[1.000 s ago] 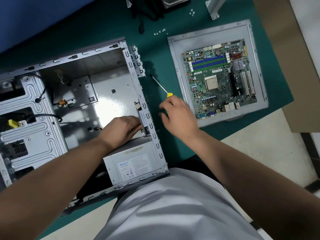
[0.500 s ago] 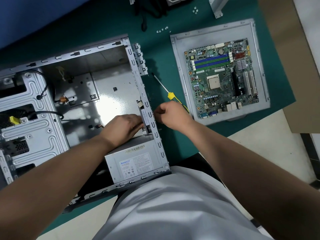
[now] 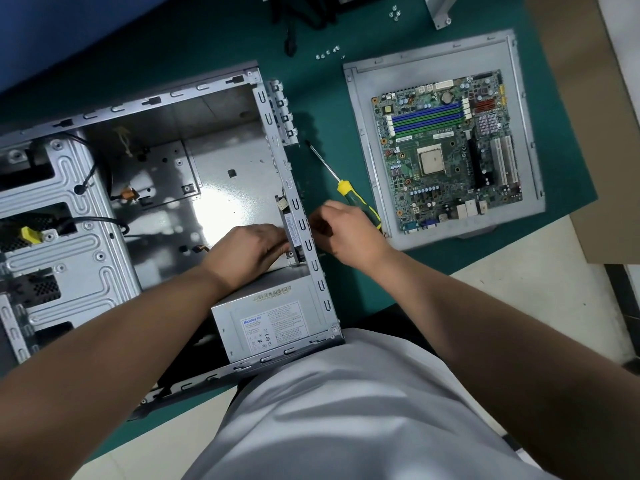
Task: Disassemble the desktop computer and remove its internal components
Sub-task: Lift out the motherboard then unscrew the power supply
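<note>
The open grey computer case (image 3: 166, 98) lies on its side on the green mat. My left hand (image 3: 249, 251) reaches inside it and grips a thin black part (image 3: 291, 223) that stands against the rear wall (image 3: 266, 112). Outside that wall, my right hand (image 3: 346, 230) has its fingers curled against the metal; the fingertips are hidden. The grey power supply (image 3: 273, 323) sits in the case's near corner, just below my left hand. A yellow-handled screwdriver (image 3: 346, 190) lies on the mat beside my right hand.
A green motherboard (image 3: 446, 150) lies on a grey metal panel (image 3: 360, 98) to the right. Loose screws (image 3: 327, 53) and a black cable (image 3: 291, 43) lie at the back of the mat. The drive cage (image 3: 69, 237) with its cables fills the case's left end.
My right hand left the screwdriver on the mat and moved left to the outside of the rear wall. My left hand stayed on the black part inside.
</note>
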{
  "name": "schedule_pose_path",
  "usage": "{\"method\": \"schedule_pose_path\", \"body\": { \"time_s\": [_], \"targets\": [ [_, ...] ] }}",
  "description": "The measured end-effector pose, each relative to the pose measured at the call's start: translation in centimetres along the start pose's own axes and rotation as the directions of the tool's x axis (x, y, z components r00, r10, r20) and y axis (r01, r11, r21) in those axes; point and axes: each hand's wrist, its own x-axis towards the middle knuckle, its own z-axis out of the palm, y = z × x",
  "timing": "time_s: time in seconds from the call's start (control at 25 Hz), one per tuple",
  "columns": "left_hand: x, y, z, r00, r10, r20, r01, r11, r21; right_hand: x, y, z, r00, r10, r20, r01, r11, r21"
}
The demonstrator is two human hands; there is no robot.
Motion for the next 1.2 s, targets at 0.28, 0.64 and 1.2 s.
{"method": "schedule_pose_path", "body": {
  "time_s": [0.28,0.64,1.2],
  "targets": [
    [-0.1,-0.2,0.2,1.0,-0.015,0.007,0.015,1.0,-0.012,0.1,-0.1,0.1,0.979,0.181,-0.094,-0.149,0.949,0.277],
    [-0.1,-0.2,0.2,1.0,-0.003,0.002,0.003,1.0,-0.018,0.5,0.5,0.1,0.934,0.322,-0.152,-0.303,0.943,0.134],
    [-0.1,-0.6,0.5,1.0,-0.018,0.024,0.018,1.0,-0.013,4.2,-0.3,1.6,0.988,0.132,-0.074,-0.147,0.955,-0.257]
  ]
}}
